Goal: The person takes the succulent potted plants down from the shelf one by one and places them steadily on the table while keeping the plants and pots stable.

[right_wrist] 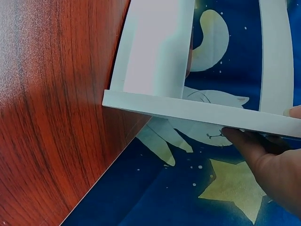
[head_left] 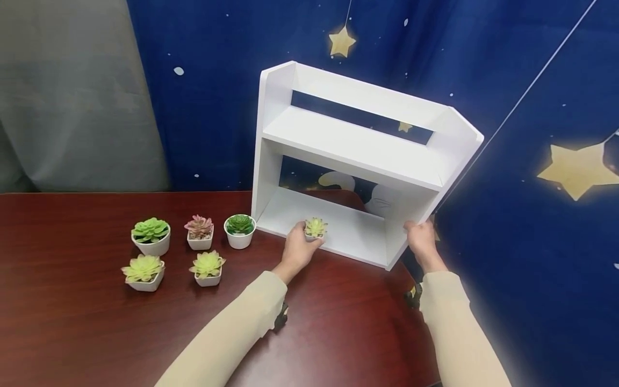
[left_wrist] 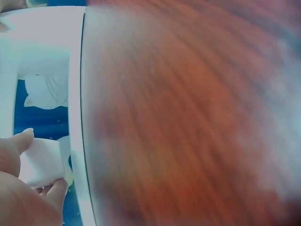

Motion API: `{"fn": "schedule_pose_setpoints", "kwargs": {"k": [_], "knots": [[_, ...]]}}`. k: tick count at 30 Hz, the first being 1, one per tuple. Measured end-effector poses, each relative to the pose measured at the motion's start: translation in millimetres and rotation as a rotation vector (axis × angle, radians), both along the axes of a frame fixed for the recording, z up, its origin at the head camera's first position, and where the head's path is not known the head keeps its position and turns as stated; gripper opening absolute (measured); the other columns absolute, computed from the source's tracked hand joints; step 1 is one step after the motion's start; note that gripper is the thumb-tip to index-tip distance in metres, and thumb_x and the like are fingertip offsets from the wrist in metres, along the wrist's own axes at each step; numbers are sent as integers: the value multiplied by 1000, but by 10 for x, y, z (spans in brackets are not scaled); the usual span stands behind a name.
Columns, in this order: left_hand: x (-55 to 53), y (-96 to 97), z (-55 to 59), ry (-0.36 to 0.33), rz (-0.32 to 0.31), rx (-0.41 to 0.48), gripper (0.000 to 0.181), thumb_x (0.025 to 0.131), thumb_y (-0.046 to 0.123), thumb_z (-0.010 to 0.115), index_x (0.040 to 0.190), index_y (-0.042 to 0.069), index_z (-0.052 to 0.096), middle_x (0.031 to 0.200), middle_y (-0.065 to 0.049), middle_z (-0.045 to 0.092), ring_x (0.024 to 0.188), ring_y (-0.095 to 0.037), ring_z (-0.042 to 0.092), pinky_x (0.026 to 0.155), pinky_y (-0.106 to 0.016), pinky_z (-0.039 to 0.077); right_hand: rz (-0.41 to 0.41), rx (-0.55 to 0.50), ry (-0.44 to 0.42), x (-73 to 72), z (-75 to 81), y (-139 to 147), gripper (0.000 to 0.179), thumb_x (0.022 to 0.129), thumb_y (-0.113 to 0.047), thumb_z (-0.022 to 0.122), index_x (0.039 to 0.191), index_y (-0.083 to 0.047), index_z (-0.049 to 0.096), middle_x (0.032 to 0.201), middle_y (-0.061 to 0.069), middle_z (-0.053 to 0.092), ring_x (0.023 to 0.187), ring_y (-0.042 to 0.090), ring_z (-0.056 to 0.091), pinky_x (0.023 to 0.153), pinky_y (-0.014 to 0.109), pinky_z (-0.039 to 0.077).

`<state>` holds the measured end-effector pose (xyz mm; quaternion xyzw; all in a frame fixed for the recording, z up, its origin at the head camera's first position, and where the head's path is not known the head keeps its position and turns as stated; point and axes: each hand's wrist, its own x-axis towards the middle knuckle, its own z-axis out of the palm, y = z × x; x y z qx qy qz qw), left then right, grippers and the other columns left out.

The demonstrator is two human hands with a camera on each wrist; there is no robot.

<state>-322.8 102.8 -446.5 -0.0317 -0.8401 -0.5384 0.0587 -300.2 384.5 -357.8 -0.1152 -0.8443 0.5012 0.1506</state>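
My left hand [head_left: 296, 248] pinches a small potted succulent [head_left: 315, 228], pale yellow-green in a white pot, between thumb and fingers. It is at the front of the lower board of a white two-tier shelf [head_left: 355, 142]; whether the pot touches the board I cannot tell. In the left wrist view, the white pot [left_wrist: 43, 162] sits between the fingers, its plant mostly hidden. My right hand [head_left: 422, 242] grips the shelf's right side panel low down. The right wrist view has the thumb and fingers on opposite faces of that panel [right_wrist: 197, 110].
On the reddish-brown table [head_left: 72, 333], left of the shelf, stand several potted succulents, including a dark green one [head_left: 239, 224], a pink one [head_left: 199, 228] and a bright green one [head_left: 150, 230]. A blue star-patterned curtain [head_left: 208, 107] hangs behind. The table edge runs near the shelf's right side.
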Motion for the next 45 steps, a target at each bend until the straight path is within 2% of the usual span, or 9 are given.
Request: {"fn": "schedule_pose_setpoints", "kwargs": {"k": [4, 8, 18, 23, 26, 30, 37, 45], "knots": [[51, -103, 30, 9, 20, 26, 71, 85, 26, 82, 140, -6, 49, 131, -22, 63, 119, -31, 61, 106, -45, 49, 13, -2, -17, 17, -3, -3, 56, 96, -3, 41, 149, 9, 32, 145, 33, 45, 133, 43, 47, 115, 56, 38], [111, -227, 98, 3, 29, 43, 73, 82, 29, 84, 138, -4, 51, 132, -22, 64, 117, -31, 62, 104, -46, 50, -8, 5, -23, 19, 16, 10, 57, 96, -3, 42, 151, 8, 30, 146, 33, 45, 135, 45, 47, 116, 57, 38], [287, -514, 244, -6, 84, 40, 73, 77, 28, 87, 136, 3, 53, 132, -19, 64, 118, -32, 62, 102, -46, 50, 2, -11, -31, 10, 24, 13, 58, 97, -4, 40, 153, 6, 28, 149, 32, 44, 136, 43, 45, 117, 56, 37], [380, -630, 272, 15, 100, -6, 73, 76, 29, 87, 136, 5, 52, 130, -18, 64, 119, -32, 60, 102, -49, 48, 1, -9, -32, 0, 16, 13, 58, 96, -4, 40, 152, 6, 29, 148, 32, 44, 135, 43, 46, 117, 55, 38], [435, -701, 281, 17, 88, -47, 74, 75, 28, 88, 135, 3, 53, 129, -17, 64, 119, -32, 59, 102, -48, 49, -2, -8, -25, -1, 14, 7, 57, 95, -4, 41, 150, 8, 31, 147, 32, 45, 134, 42, 47, 116, 55, 38], [501, -785, 279, -5, 73, -107, 74, 74, 27, 89, 134, 2, 52, 130, -19, 62, 120, -33, 59, 103, -49, 49, -8, -8, -17, -4, 11, 3, 58, 94, -4, 41, 150, 9, 31, 146, 33, 45, 133, 42, 47, 116, 55, 38], [603, -893, 235, -51, 125, -181, 73, 76, 26, 86, 134, 3, 50, 130, -21, 58, 121, -37, 59, 100, -52, 50, -19, -10, -18, 4, 19, -10, 56, 95, -4, 41, 149, 9, 33, 144, 32, 47, 131, 40, 48, 115, 53, 39], [663, -973, 115, -98, 108, -244, 71, 76, 23, 86, 132, -2, 48, 126, -24, 57, 115, -41, 61, 99, -53, 51, -5, -12, -11, 10, 13, -4, 57, 95, -4, 41, 150, 8, 31, 146, 33, 45, 133, 42, 47, 116, 54, 38]]}}
